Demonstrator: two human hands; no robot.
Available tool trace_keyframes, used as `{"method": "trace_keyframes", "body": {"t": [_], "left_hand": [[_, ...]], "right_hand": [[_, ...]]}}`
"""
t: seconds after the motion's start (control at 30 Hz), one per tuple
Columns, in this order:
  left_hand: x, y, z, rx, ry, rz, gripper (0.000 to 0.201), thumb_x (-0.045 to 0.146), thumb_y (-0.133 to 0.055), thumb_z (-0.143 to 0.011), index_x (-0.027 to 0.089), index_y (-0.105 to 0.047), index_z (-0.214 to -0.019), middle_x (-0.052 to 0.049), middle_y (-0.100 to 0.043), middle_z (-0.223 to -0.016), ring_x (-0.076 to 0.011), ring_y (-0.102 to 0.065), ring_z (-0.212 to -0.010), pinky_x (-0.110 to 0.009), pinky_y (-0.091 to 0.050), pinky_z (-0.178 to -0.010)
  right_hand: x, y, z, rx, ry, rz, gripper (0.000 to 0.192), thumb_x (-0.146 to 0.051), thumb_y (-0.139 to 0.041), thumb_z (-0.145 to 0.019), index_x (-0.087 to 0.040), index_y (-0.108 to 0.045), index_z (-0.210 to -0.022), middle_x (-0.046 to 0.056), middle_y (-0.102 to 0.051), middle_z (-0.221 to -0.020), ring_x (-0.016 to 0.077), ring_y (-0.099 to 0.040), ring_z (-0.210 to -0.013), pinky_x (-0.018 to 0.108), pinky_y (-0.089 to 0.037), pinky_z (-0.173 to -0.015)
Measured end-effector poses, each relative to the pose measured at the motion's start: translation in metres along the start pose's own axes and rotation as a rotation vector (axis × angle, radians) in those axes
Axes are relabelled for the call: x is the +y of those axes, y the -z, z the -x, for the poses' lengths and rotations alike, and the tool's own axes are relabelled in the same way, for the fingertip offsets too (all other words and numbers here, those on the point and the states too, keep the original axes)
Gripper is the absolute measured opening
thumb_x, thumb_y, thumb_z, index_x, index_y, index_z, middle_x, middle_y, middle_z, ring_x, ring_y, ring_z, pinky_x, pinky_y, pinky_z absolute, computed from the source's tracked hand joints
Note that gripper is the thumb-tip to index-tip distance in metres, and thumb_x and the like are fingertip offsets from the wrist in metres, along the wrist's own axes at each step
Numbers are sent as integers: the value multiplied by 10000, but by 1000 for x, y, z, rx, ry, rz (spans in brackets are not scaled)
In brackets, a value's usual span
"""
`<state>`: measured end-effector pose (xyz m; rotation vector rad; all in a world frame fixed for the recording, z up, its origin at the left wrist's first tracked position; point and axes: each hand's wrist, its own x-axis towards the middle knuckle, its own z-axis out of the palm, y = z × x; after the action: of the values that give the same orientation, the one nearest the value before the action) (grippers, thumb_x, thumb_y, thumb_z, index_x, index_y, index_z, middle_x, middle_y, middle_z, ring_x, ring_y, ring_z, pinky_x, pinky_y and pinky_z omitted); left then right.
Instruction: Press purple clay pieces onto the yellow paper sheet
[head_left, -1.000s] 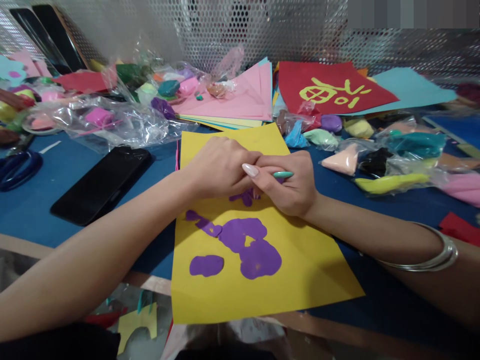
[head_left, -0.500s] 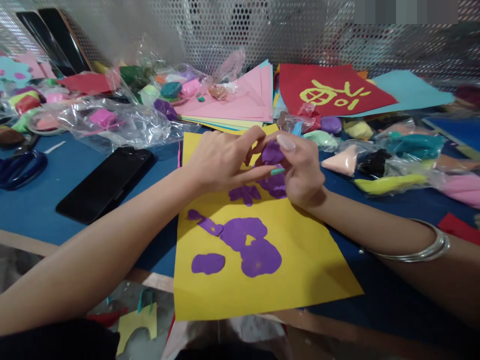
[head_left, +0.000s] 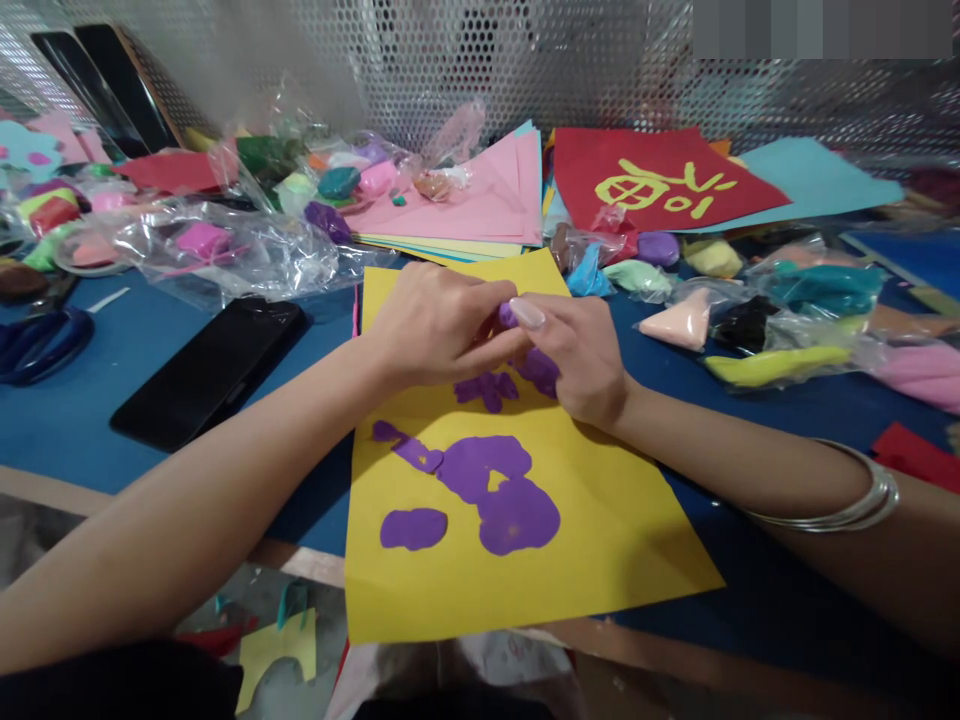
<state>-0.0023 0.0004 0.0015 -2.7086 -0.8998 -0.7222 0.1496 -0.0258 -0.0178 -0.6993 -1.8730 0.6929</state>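
Both hands meet over the far half of the yellow sheet (head_left: pixel 525 560), which lies on the blue table (head_left: pixel 67 420). The left hand (head_left: pixel 431 325) is curled, its fingers bent in toward the right hand (head_left: pixel 581 350), and the two touch at the fingertips. Between them they pinch a small purple lump (head_left: pixel 508 315), which shows just under the right thumb at about 9 o'clock from the right hand and 3 o'clock from the left. The right hand is also closed, with more purple clay (head_left: pixel 541 368) showing under its palm at 7 o'clock; whether that clay is gripped or merely lies beneath it I cannot tell.

On the sheet, a small clay smear (head_left: pixel 486 388) sits just below the hands at 6 o'clock, touching neither clearly. Nearer the viewer lies the large purple shape (head_left: pixel 491 490) with an oval blob (head_left: pixel 413 528) at its 8 o'clock.

A black phone (head_left: pixel 210 365) lies at 9 o'clock from the left hand, well apart. Pink paper (head_left: pixel 480 200) is stacked at 12 o'clock, a red sheet (head_left: pixel 660 185) at 1 o'clock, and bagged clay (head_left: pixel 780 330) at 3 o'clock. Silver bangles (head_left: pixel 855 505) circle the right forearm.
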Motion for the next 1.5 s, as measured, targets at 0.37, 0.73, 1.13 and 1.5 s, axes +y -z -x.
{"method": "trace_keyframes", "body": {"t": [0.37, 0.73, 1.13, 1.5], "left_hand": [[2, -8, 1, 79, 15, -83, 421, 501, -302, -826, 155, -541, -825, 16, -519, -493, -90, -463, -417, -219, -250, -442], [-3, -11, 2, 148, -32, -204, 326, 360, -271, -864, 176, -525, -773, 28, -426, -424, -76, -379, -363, -223, -199, -413], [-12, -4, -4, 135, 83, -294, 434, 361, -291, -820, 166, -482, -483, 16, -311, -352, -71, -293, -346, -248, -151, -439], [-17, -13, -1, 164, 290, -324, 410, 390, -320, -837, 169, -528, -561, -11, -456, -434, -88, -379, -407, -259, -175, -437]], "right_hand": [[1, -5, 0, 139, -90, -54, 432, -297, -402, -868, -161, -432, -459, -45, -471, -418, 41, -438, -424, 191, -319, -439], [7, -3, 0, 148, -164, -93, 395, -373, -479, -821, -187, -403, -482, -48, -380, -404, 59, -391, -392, 218, -284, -394], [16, -6, -8, 416, -311, -335, 295, -268, -477, -811, -196, -436, -528, -77, -289, -361, 47, -279, -310, 211, -194, -324], [15, -5, -8, 339, -281, -279, 228, -293, -418, -848, -208, -441, -637, -65, -400, -463, 46, -410, -338, 188, -304, -322]]}}
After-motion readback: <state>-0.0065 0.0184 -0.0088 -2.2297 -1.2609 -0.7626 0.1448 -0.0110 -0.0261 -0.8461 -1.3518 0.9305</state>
